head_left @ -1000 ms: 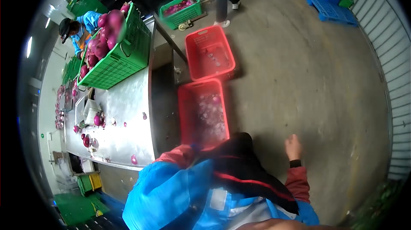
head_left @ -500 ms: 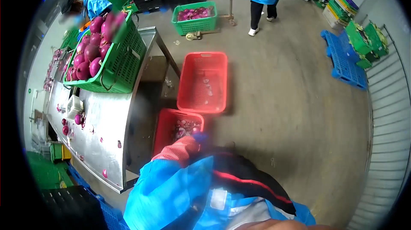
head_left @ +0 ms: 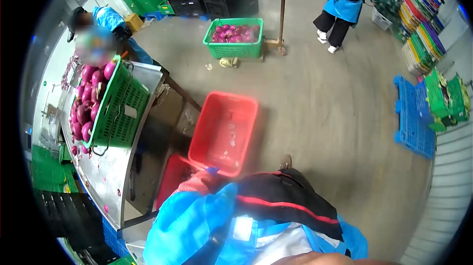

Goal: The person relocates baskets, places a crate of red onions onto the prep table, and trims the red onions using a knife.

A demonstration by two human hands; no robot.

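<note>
Two red plastic crates (head_left: 217,122) stand by my blurred blue left hand (head_left: 212,170), seemingly at the handling step, its grip impossible to tell; any pull calls for firmness.

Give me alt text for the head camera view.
The wearer's left hand is at the near end of a red crate, beside a second, partly hidden red crate. To the left, a green crate heaped with purple onions stands on a metal table; farther off are another green onion crate and people in blue.
</note>
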